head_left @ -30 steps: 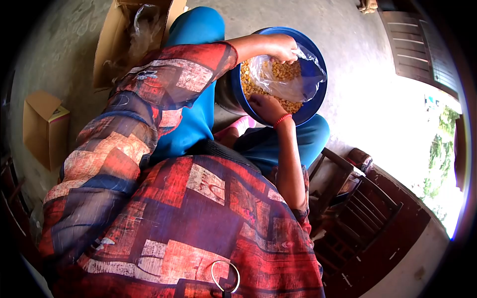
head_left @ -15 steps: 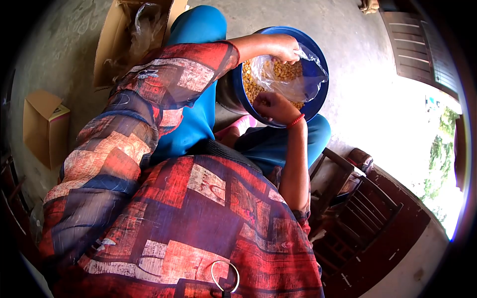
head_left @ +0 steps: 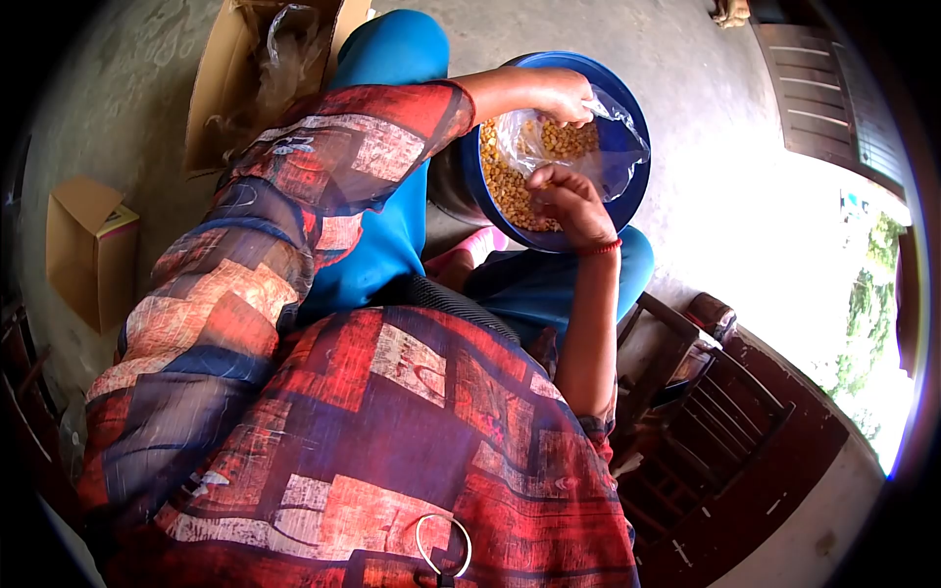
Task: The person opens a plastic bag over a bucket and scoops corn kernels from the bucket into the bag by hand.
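Note:
A round blue tub (head_left: 642, 186) holds a layer of small golden-brown pieces (head_left: 505, 191), their kind too small to make out. Inside it lies a clear plastic bag (head_left: 619, 167), with more of these pieces showing in or through it. My left hand (head_left: 567, 96) reaches over the far side of the tub, closed on the gathered edge of the bag. Over the near side hovers my right hand (head_left: 576, 204), a red bracelet at its wrist. Its fingers are curled together beside the bag's lower edge, and what they hold is hidden.
Between my bent knees and the bright doorway, the tub stands on a concrete floor (head_left: 686, 127). An open cardboard box (head_left: 211, 98) with plastic film inside is at the upper left. A smaller carton (head_left: 93, 255) sits farther left. A dark wooden chair (head_left: 716, 402) is at the right.
My right hand has risen from the pieces and shifted right, towards the bag's lower edge. My left hand keeps its grip on the bag, almost unmoved.

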`<state>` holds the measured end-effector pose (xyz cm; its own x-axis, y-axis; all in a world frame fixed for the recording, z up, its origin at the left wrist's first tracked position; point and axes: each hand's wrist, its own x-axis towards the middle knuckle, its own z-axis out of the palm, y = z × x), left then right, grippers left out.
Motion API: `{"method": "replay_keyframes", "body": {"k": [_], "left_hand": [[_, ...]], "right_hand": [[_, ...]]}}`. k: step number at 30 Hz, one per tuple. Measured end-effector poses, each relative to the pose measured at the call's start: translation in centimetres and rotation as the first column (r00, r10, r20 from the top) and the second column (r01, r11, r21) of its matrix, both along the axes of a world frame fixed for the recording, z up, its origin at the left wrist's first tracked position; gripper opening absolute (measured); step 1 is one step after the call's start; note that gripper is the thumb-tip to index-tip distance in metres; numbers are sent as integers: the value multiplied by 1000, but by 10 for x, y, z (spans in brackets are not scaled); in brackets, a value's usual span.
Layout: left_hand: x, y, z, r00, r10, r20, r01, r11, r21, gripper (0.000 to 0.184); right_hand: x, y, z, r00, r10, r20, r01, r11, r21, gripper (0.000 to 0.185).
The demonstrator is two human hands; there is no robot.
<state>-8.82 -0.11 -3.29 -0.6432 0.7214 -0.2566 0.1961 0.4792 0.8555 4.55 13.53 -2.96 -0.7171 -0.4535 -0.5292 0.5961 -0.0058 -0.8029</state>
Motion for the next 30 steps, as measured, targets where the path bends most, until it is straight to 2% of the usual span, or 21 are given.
{"method": "replay_keyframes", "body": {"k": [1, 3, 4, 5, 7, 9, 11, 16, 18, 19, 21, 22, 23, 24, 25, 27, 28, 29, 30], "left_hand": [[0, 1, 0, 1000, 0, 0, 0, 1000, 0, 25], [0, 1, -1, 1000, 3, 2, -3, 1000, -3, 25], [-1, 1, -2, 1000, 3, 2, -3, 1000, -3, 25], [-1, 2, -2, 1000, 2, 1, -2, 1000, -1, 26], [-1, 2, -3, 1000, 1, -1, -1, 1000, 1, 26], [0, 1, 0, 1000, 4, 19, -4, 1000, -1, 25], [0, 2, -1, 1000, 0, 15, 0, 1000, -8, 25], [0, 0, 0, 1000, -1, 18, 1, 1000, 0, 25], [0, 1, 0, 1000, 8, 14, -8, 1000, 10, 26], [-1, 2, -1, 1000, 9, 15, -9, 1000, 10, 26], [-2, 3, -3, 1000, -2, 21, 2, 1000, 7, 25], [-2, 3, -3, 1000, -3, 21, 3, 1000, 8, 25], [-2, 3, -4, 1000, -10, 5, 9, 1000, 9, 25], [-2, 3, -4, 1000, -17, -11, 17, 1000, 10, 25], [-1, 3, -4, 1000, -19, -12, 19, 1000, 12, 25], [-1, 2, -3, 999, -31, -13, 30, 999, -12, 25], [0, 2, -2, 999, -31, -14, 31, 999, -12, 25], [1, 1, -1, 1000, -21, 1, 21, 1000, 6, 25], [1, -1, 0, 1000, -11, 17, 10, 1000, 23, 25]], "right_hand": [[0, 3, -1, 1000, 0, 0, 0, 1000, 0, 13], [-4, 6, -1, 975, -209, 75, 221, 948, -229, 15], [-5, 11, -9, 971, -233, 62, 241, 933, -268, 18], [-8, 9, -9, 971, -233, 62, 241, 933, -268, 18], [-12, 5, -9, 856, -504, 113, 516, 831, -209, 19], [-19, 8, -16, 840, -530, 112, 541, 808, -234, 21], [-25, 9, -19, 750, -657, 73, 655, 725, -213, 23], [-28, 10, -15, 724, -690, 3, 680, 713, -168, 26], [-23, 3, -1, 746, -571, -343, 639, 759, 127, 25], [-20, 3, 5, 747, -570, -342, 638, 759, 128, 25], [-12, 6, 17, 842, -393, -370, 498, 830, 252, 24], [-8, 9, 21, 896, -296, -330, 387, 885, 258, 22], [-5, 9, 22, 896, -297, -331, 389, 885, 258, 22], [-2, 10, 23, 959, -53, -280, 173, 889, 424, 21], [0, 10, 22, 965, 186, -187, -49, 823, 567, 21], [4, 16, -2, 764, 608, -217, -111, 455, 883, 23], [4, 18, -15, 740, 663, -115, -131, 309, 942, 28], [4, 14, -20, 740, 663, -116, -129, 310, 942, 28], [5, 10, -27, 739, 668, -83, -127, 259, 958, 29]]}}
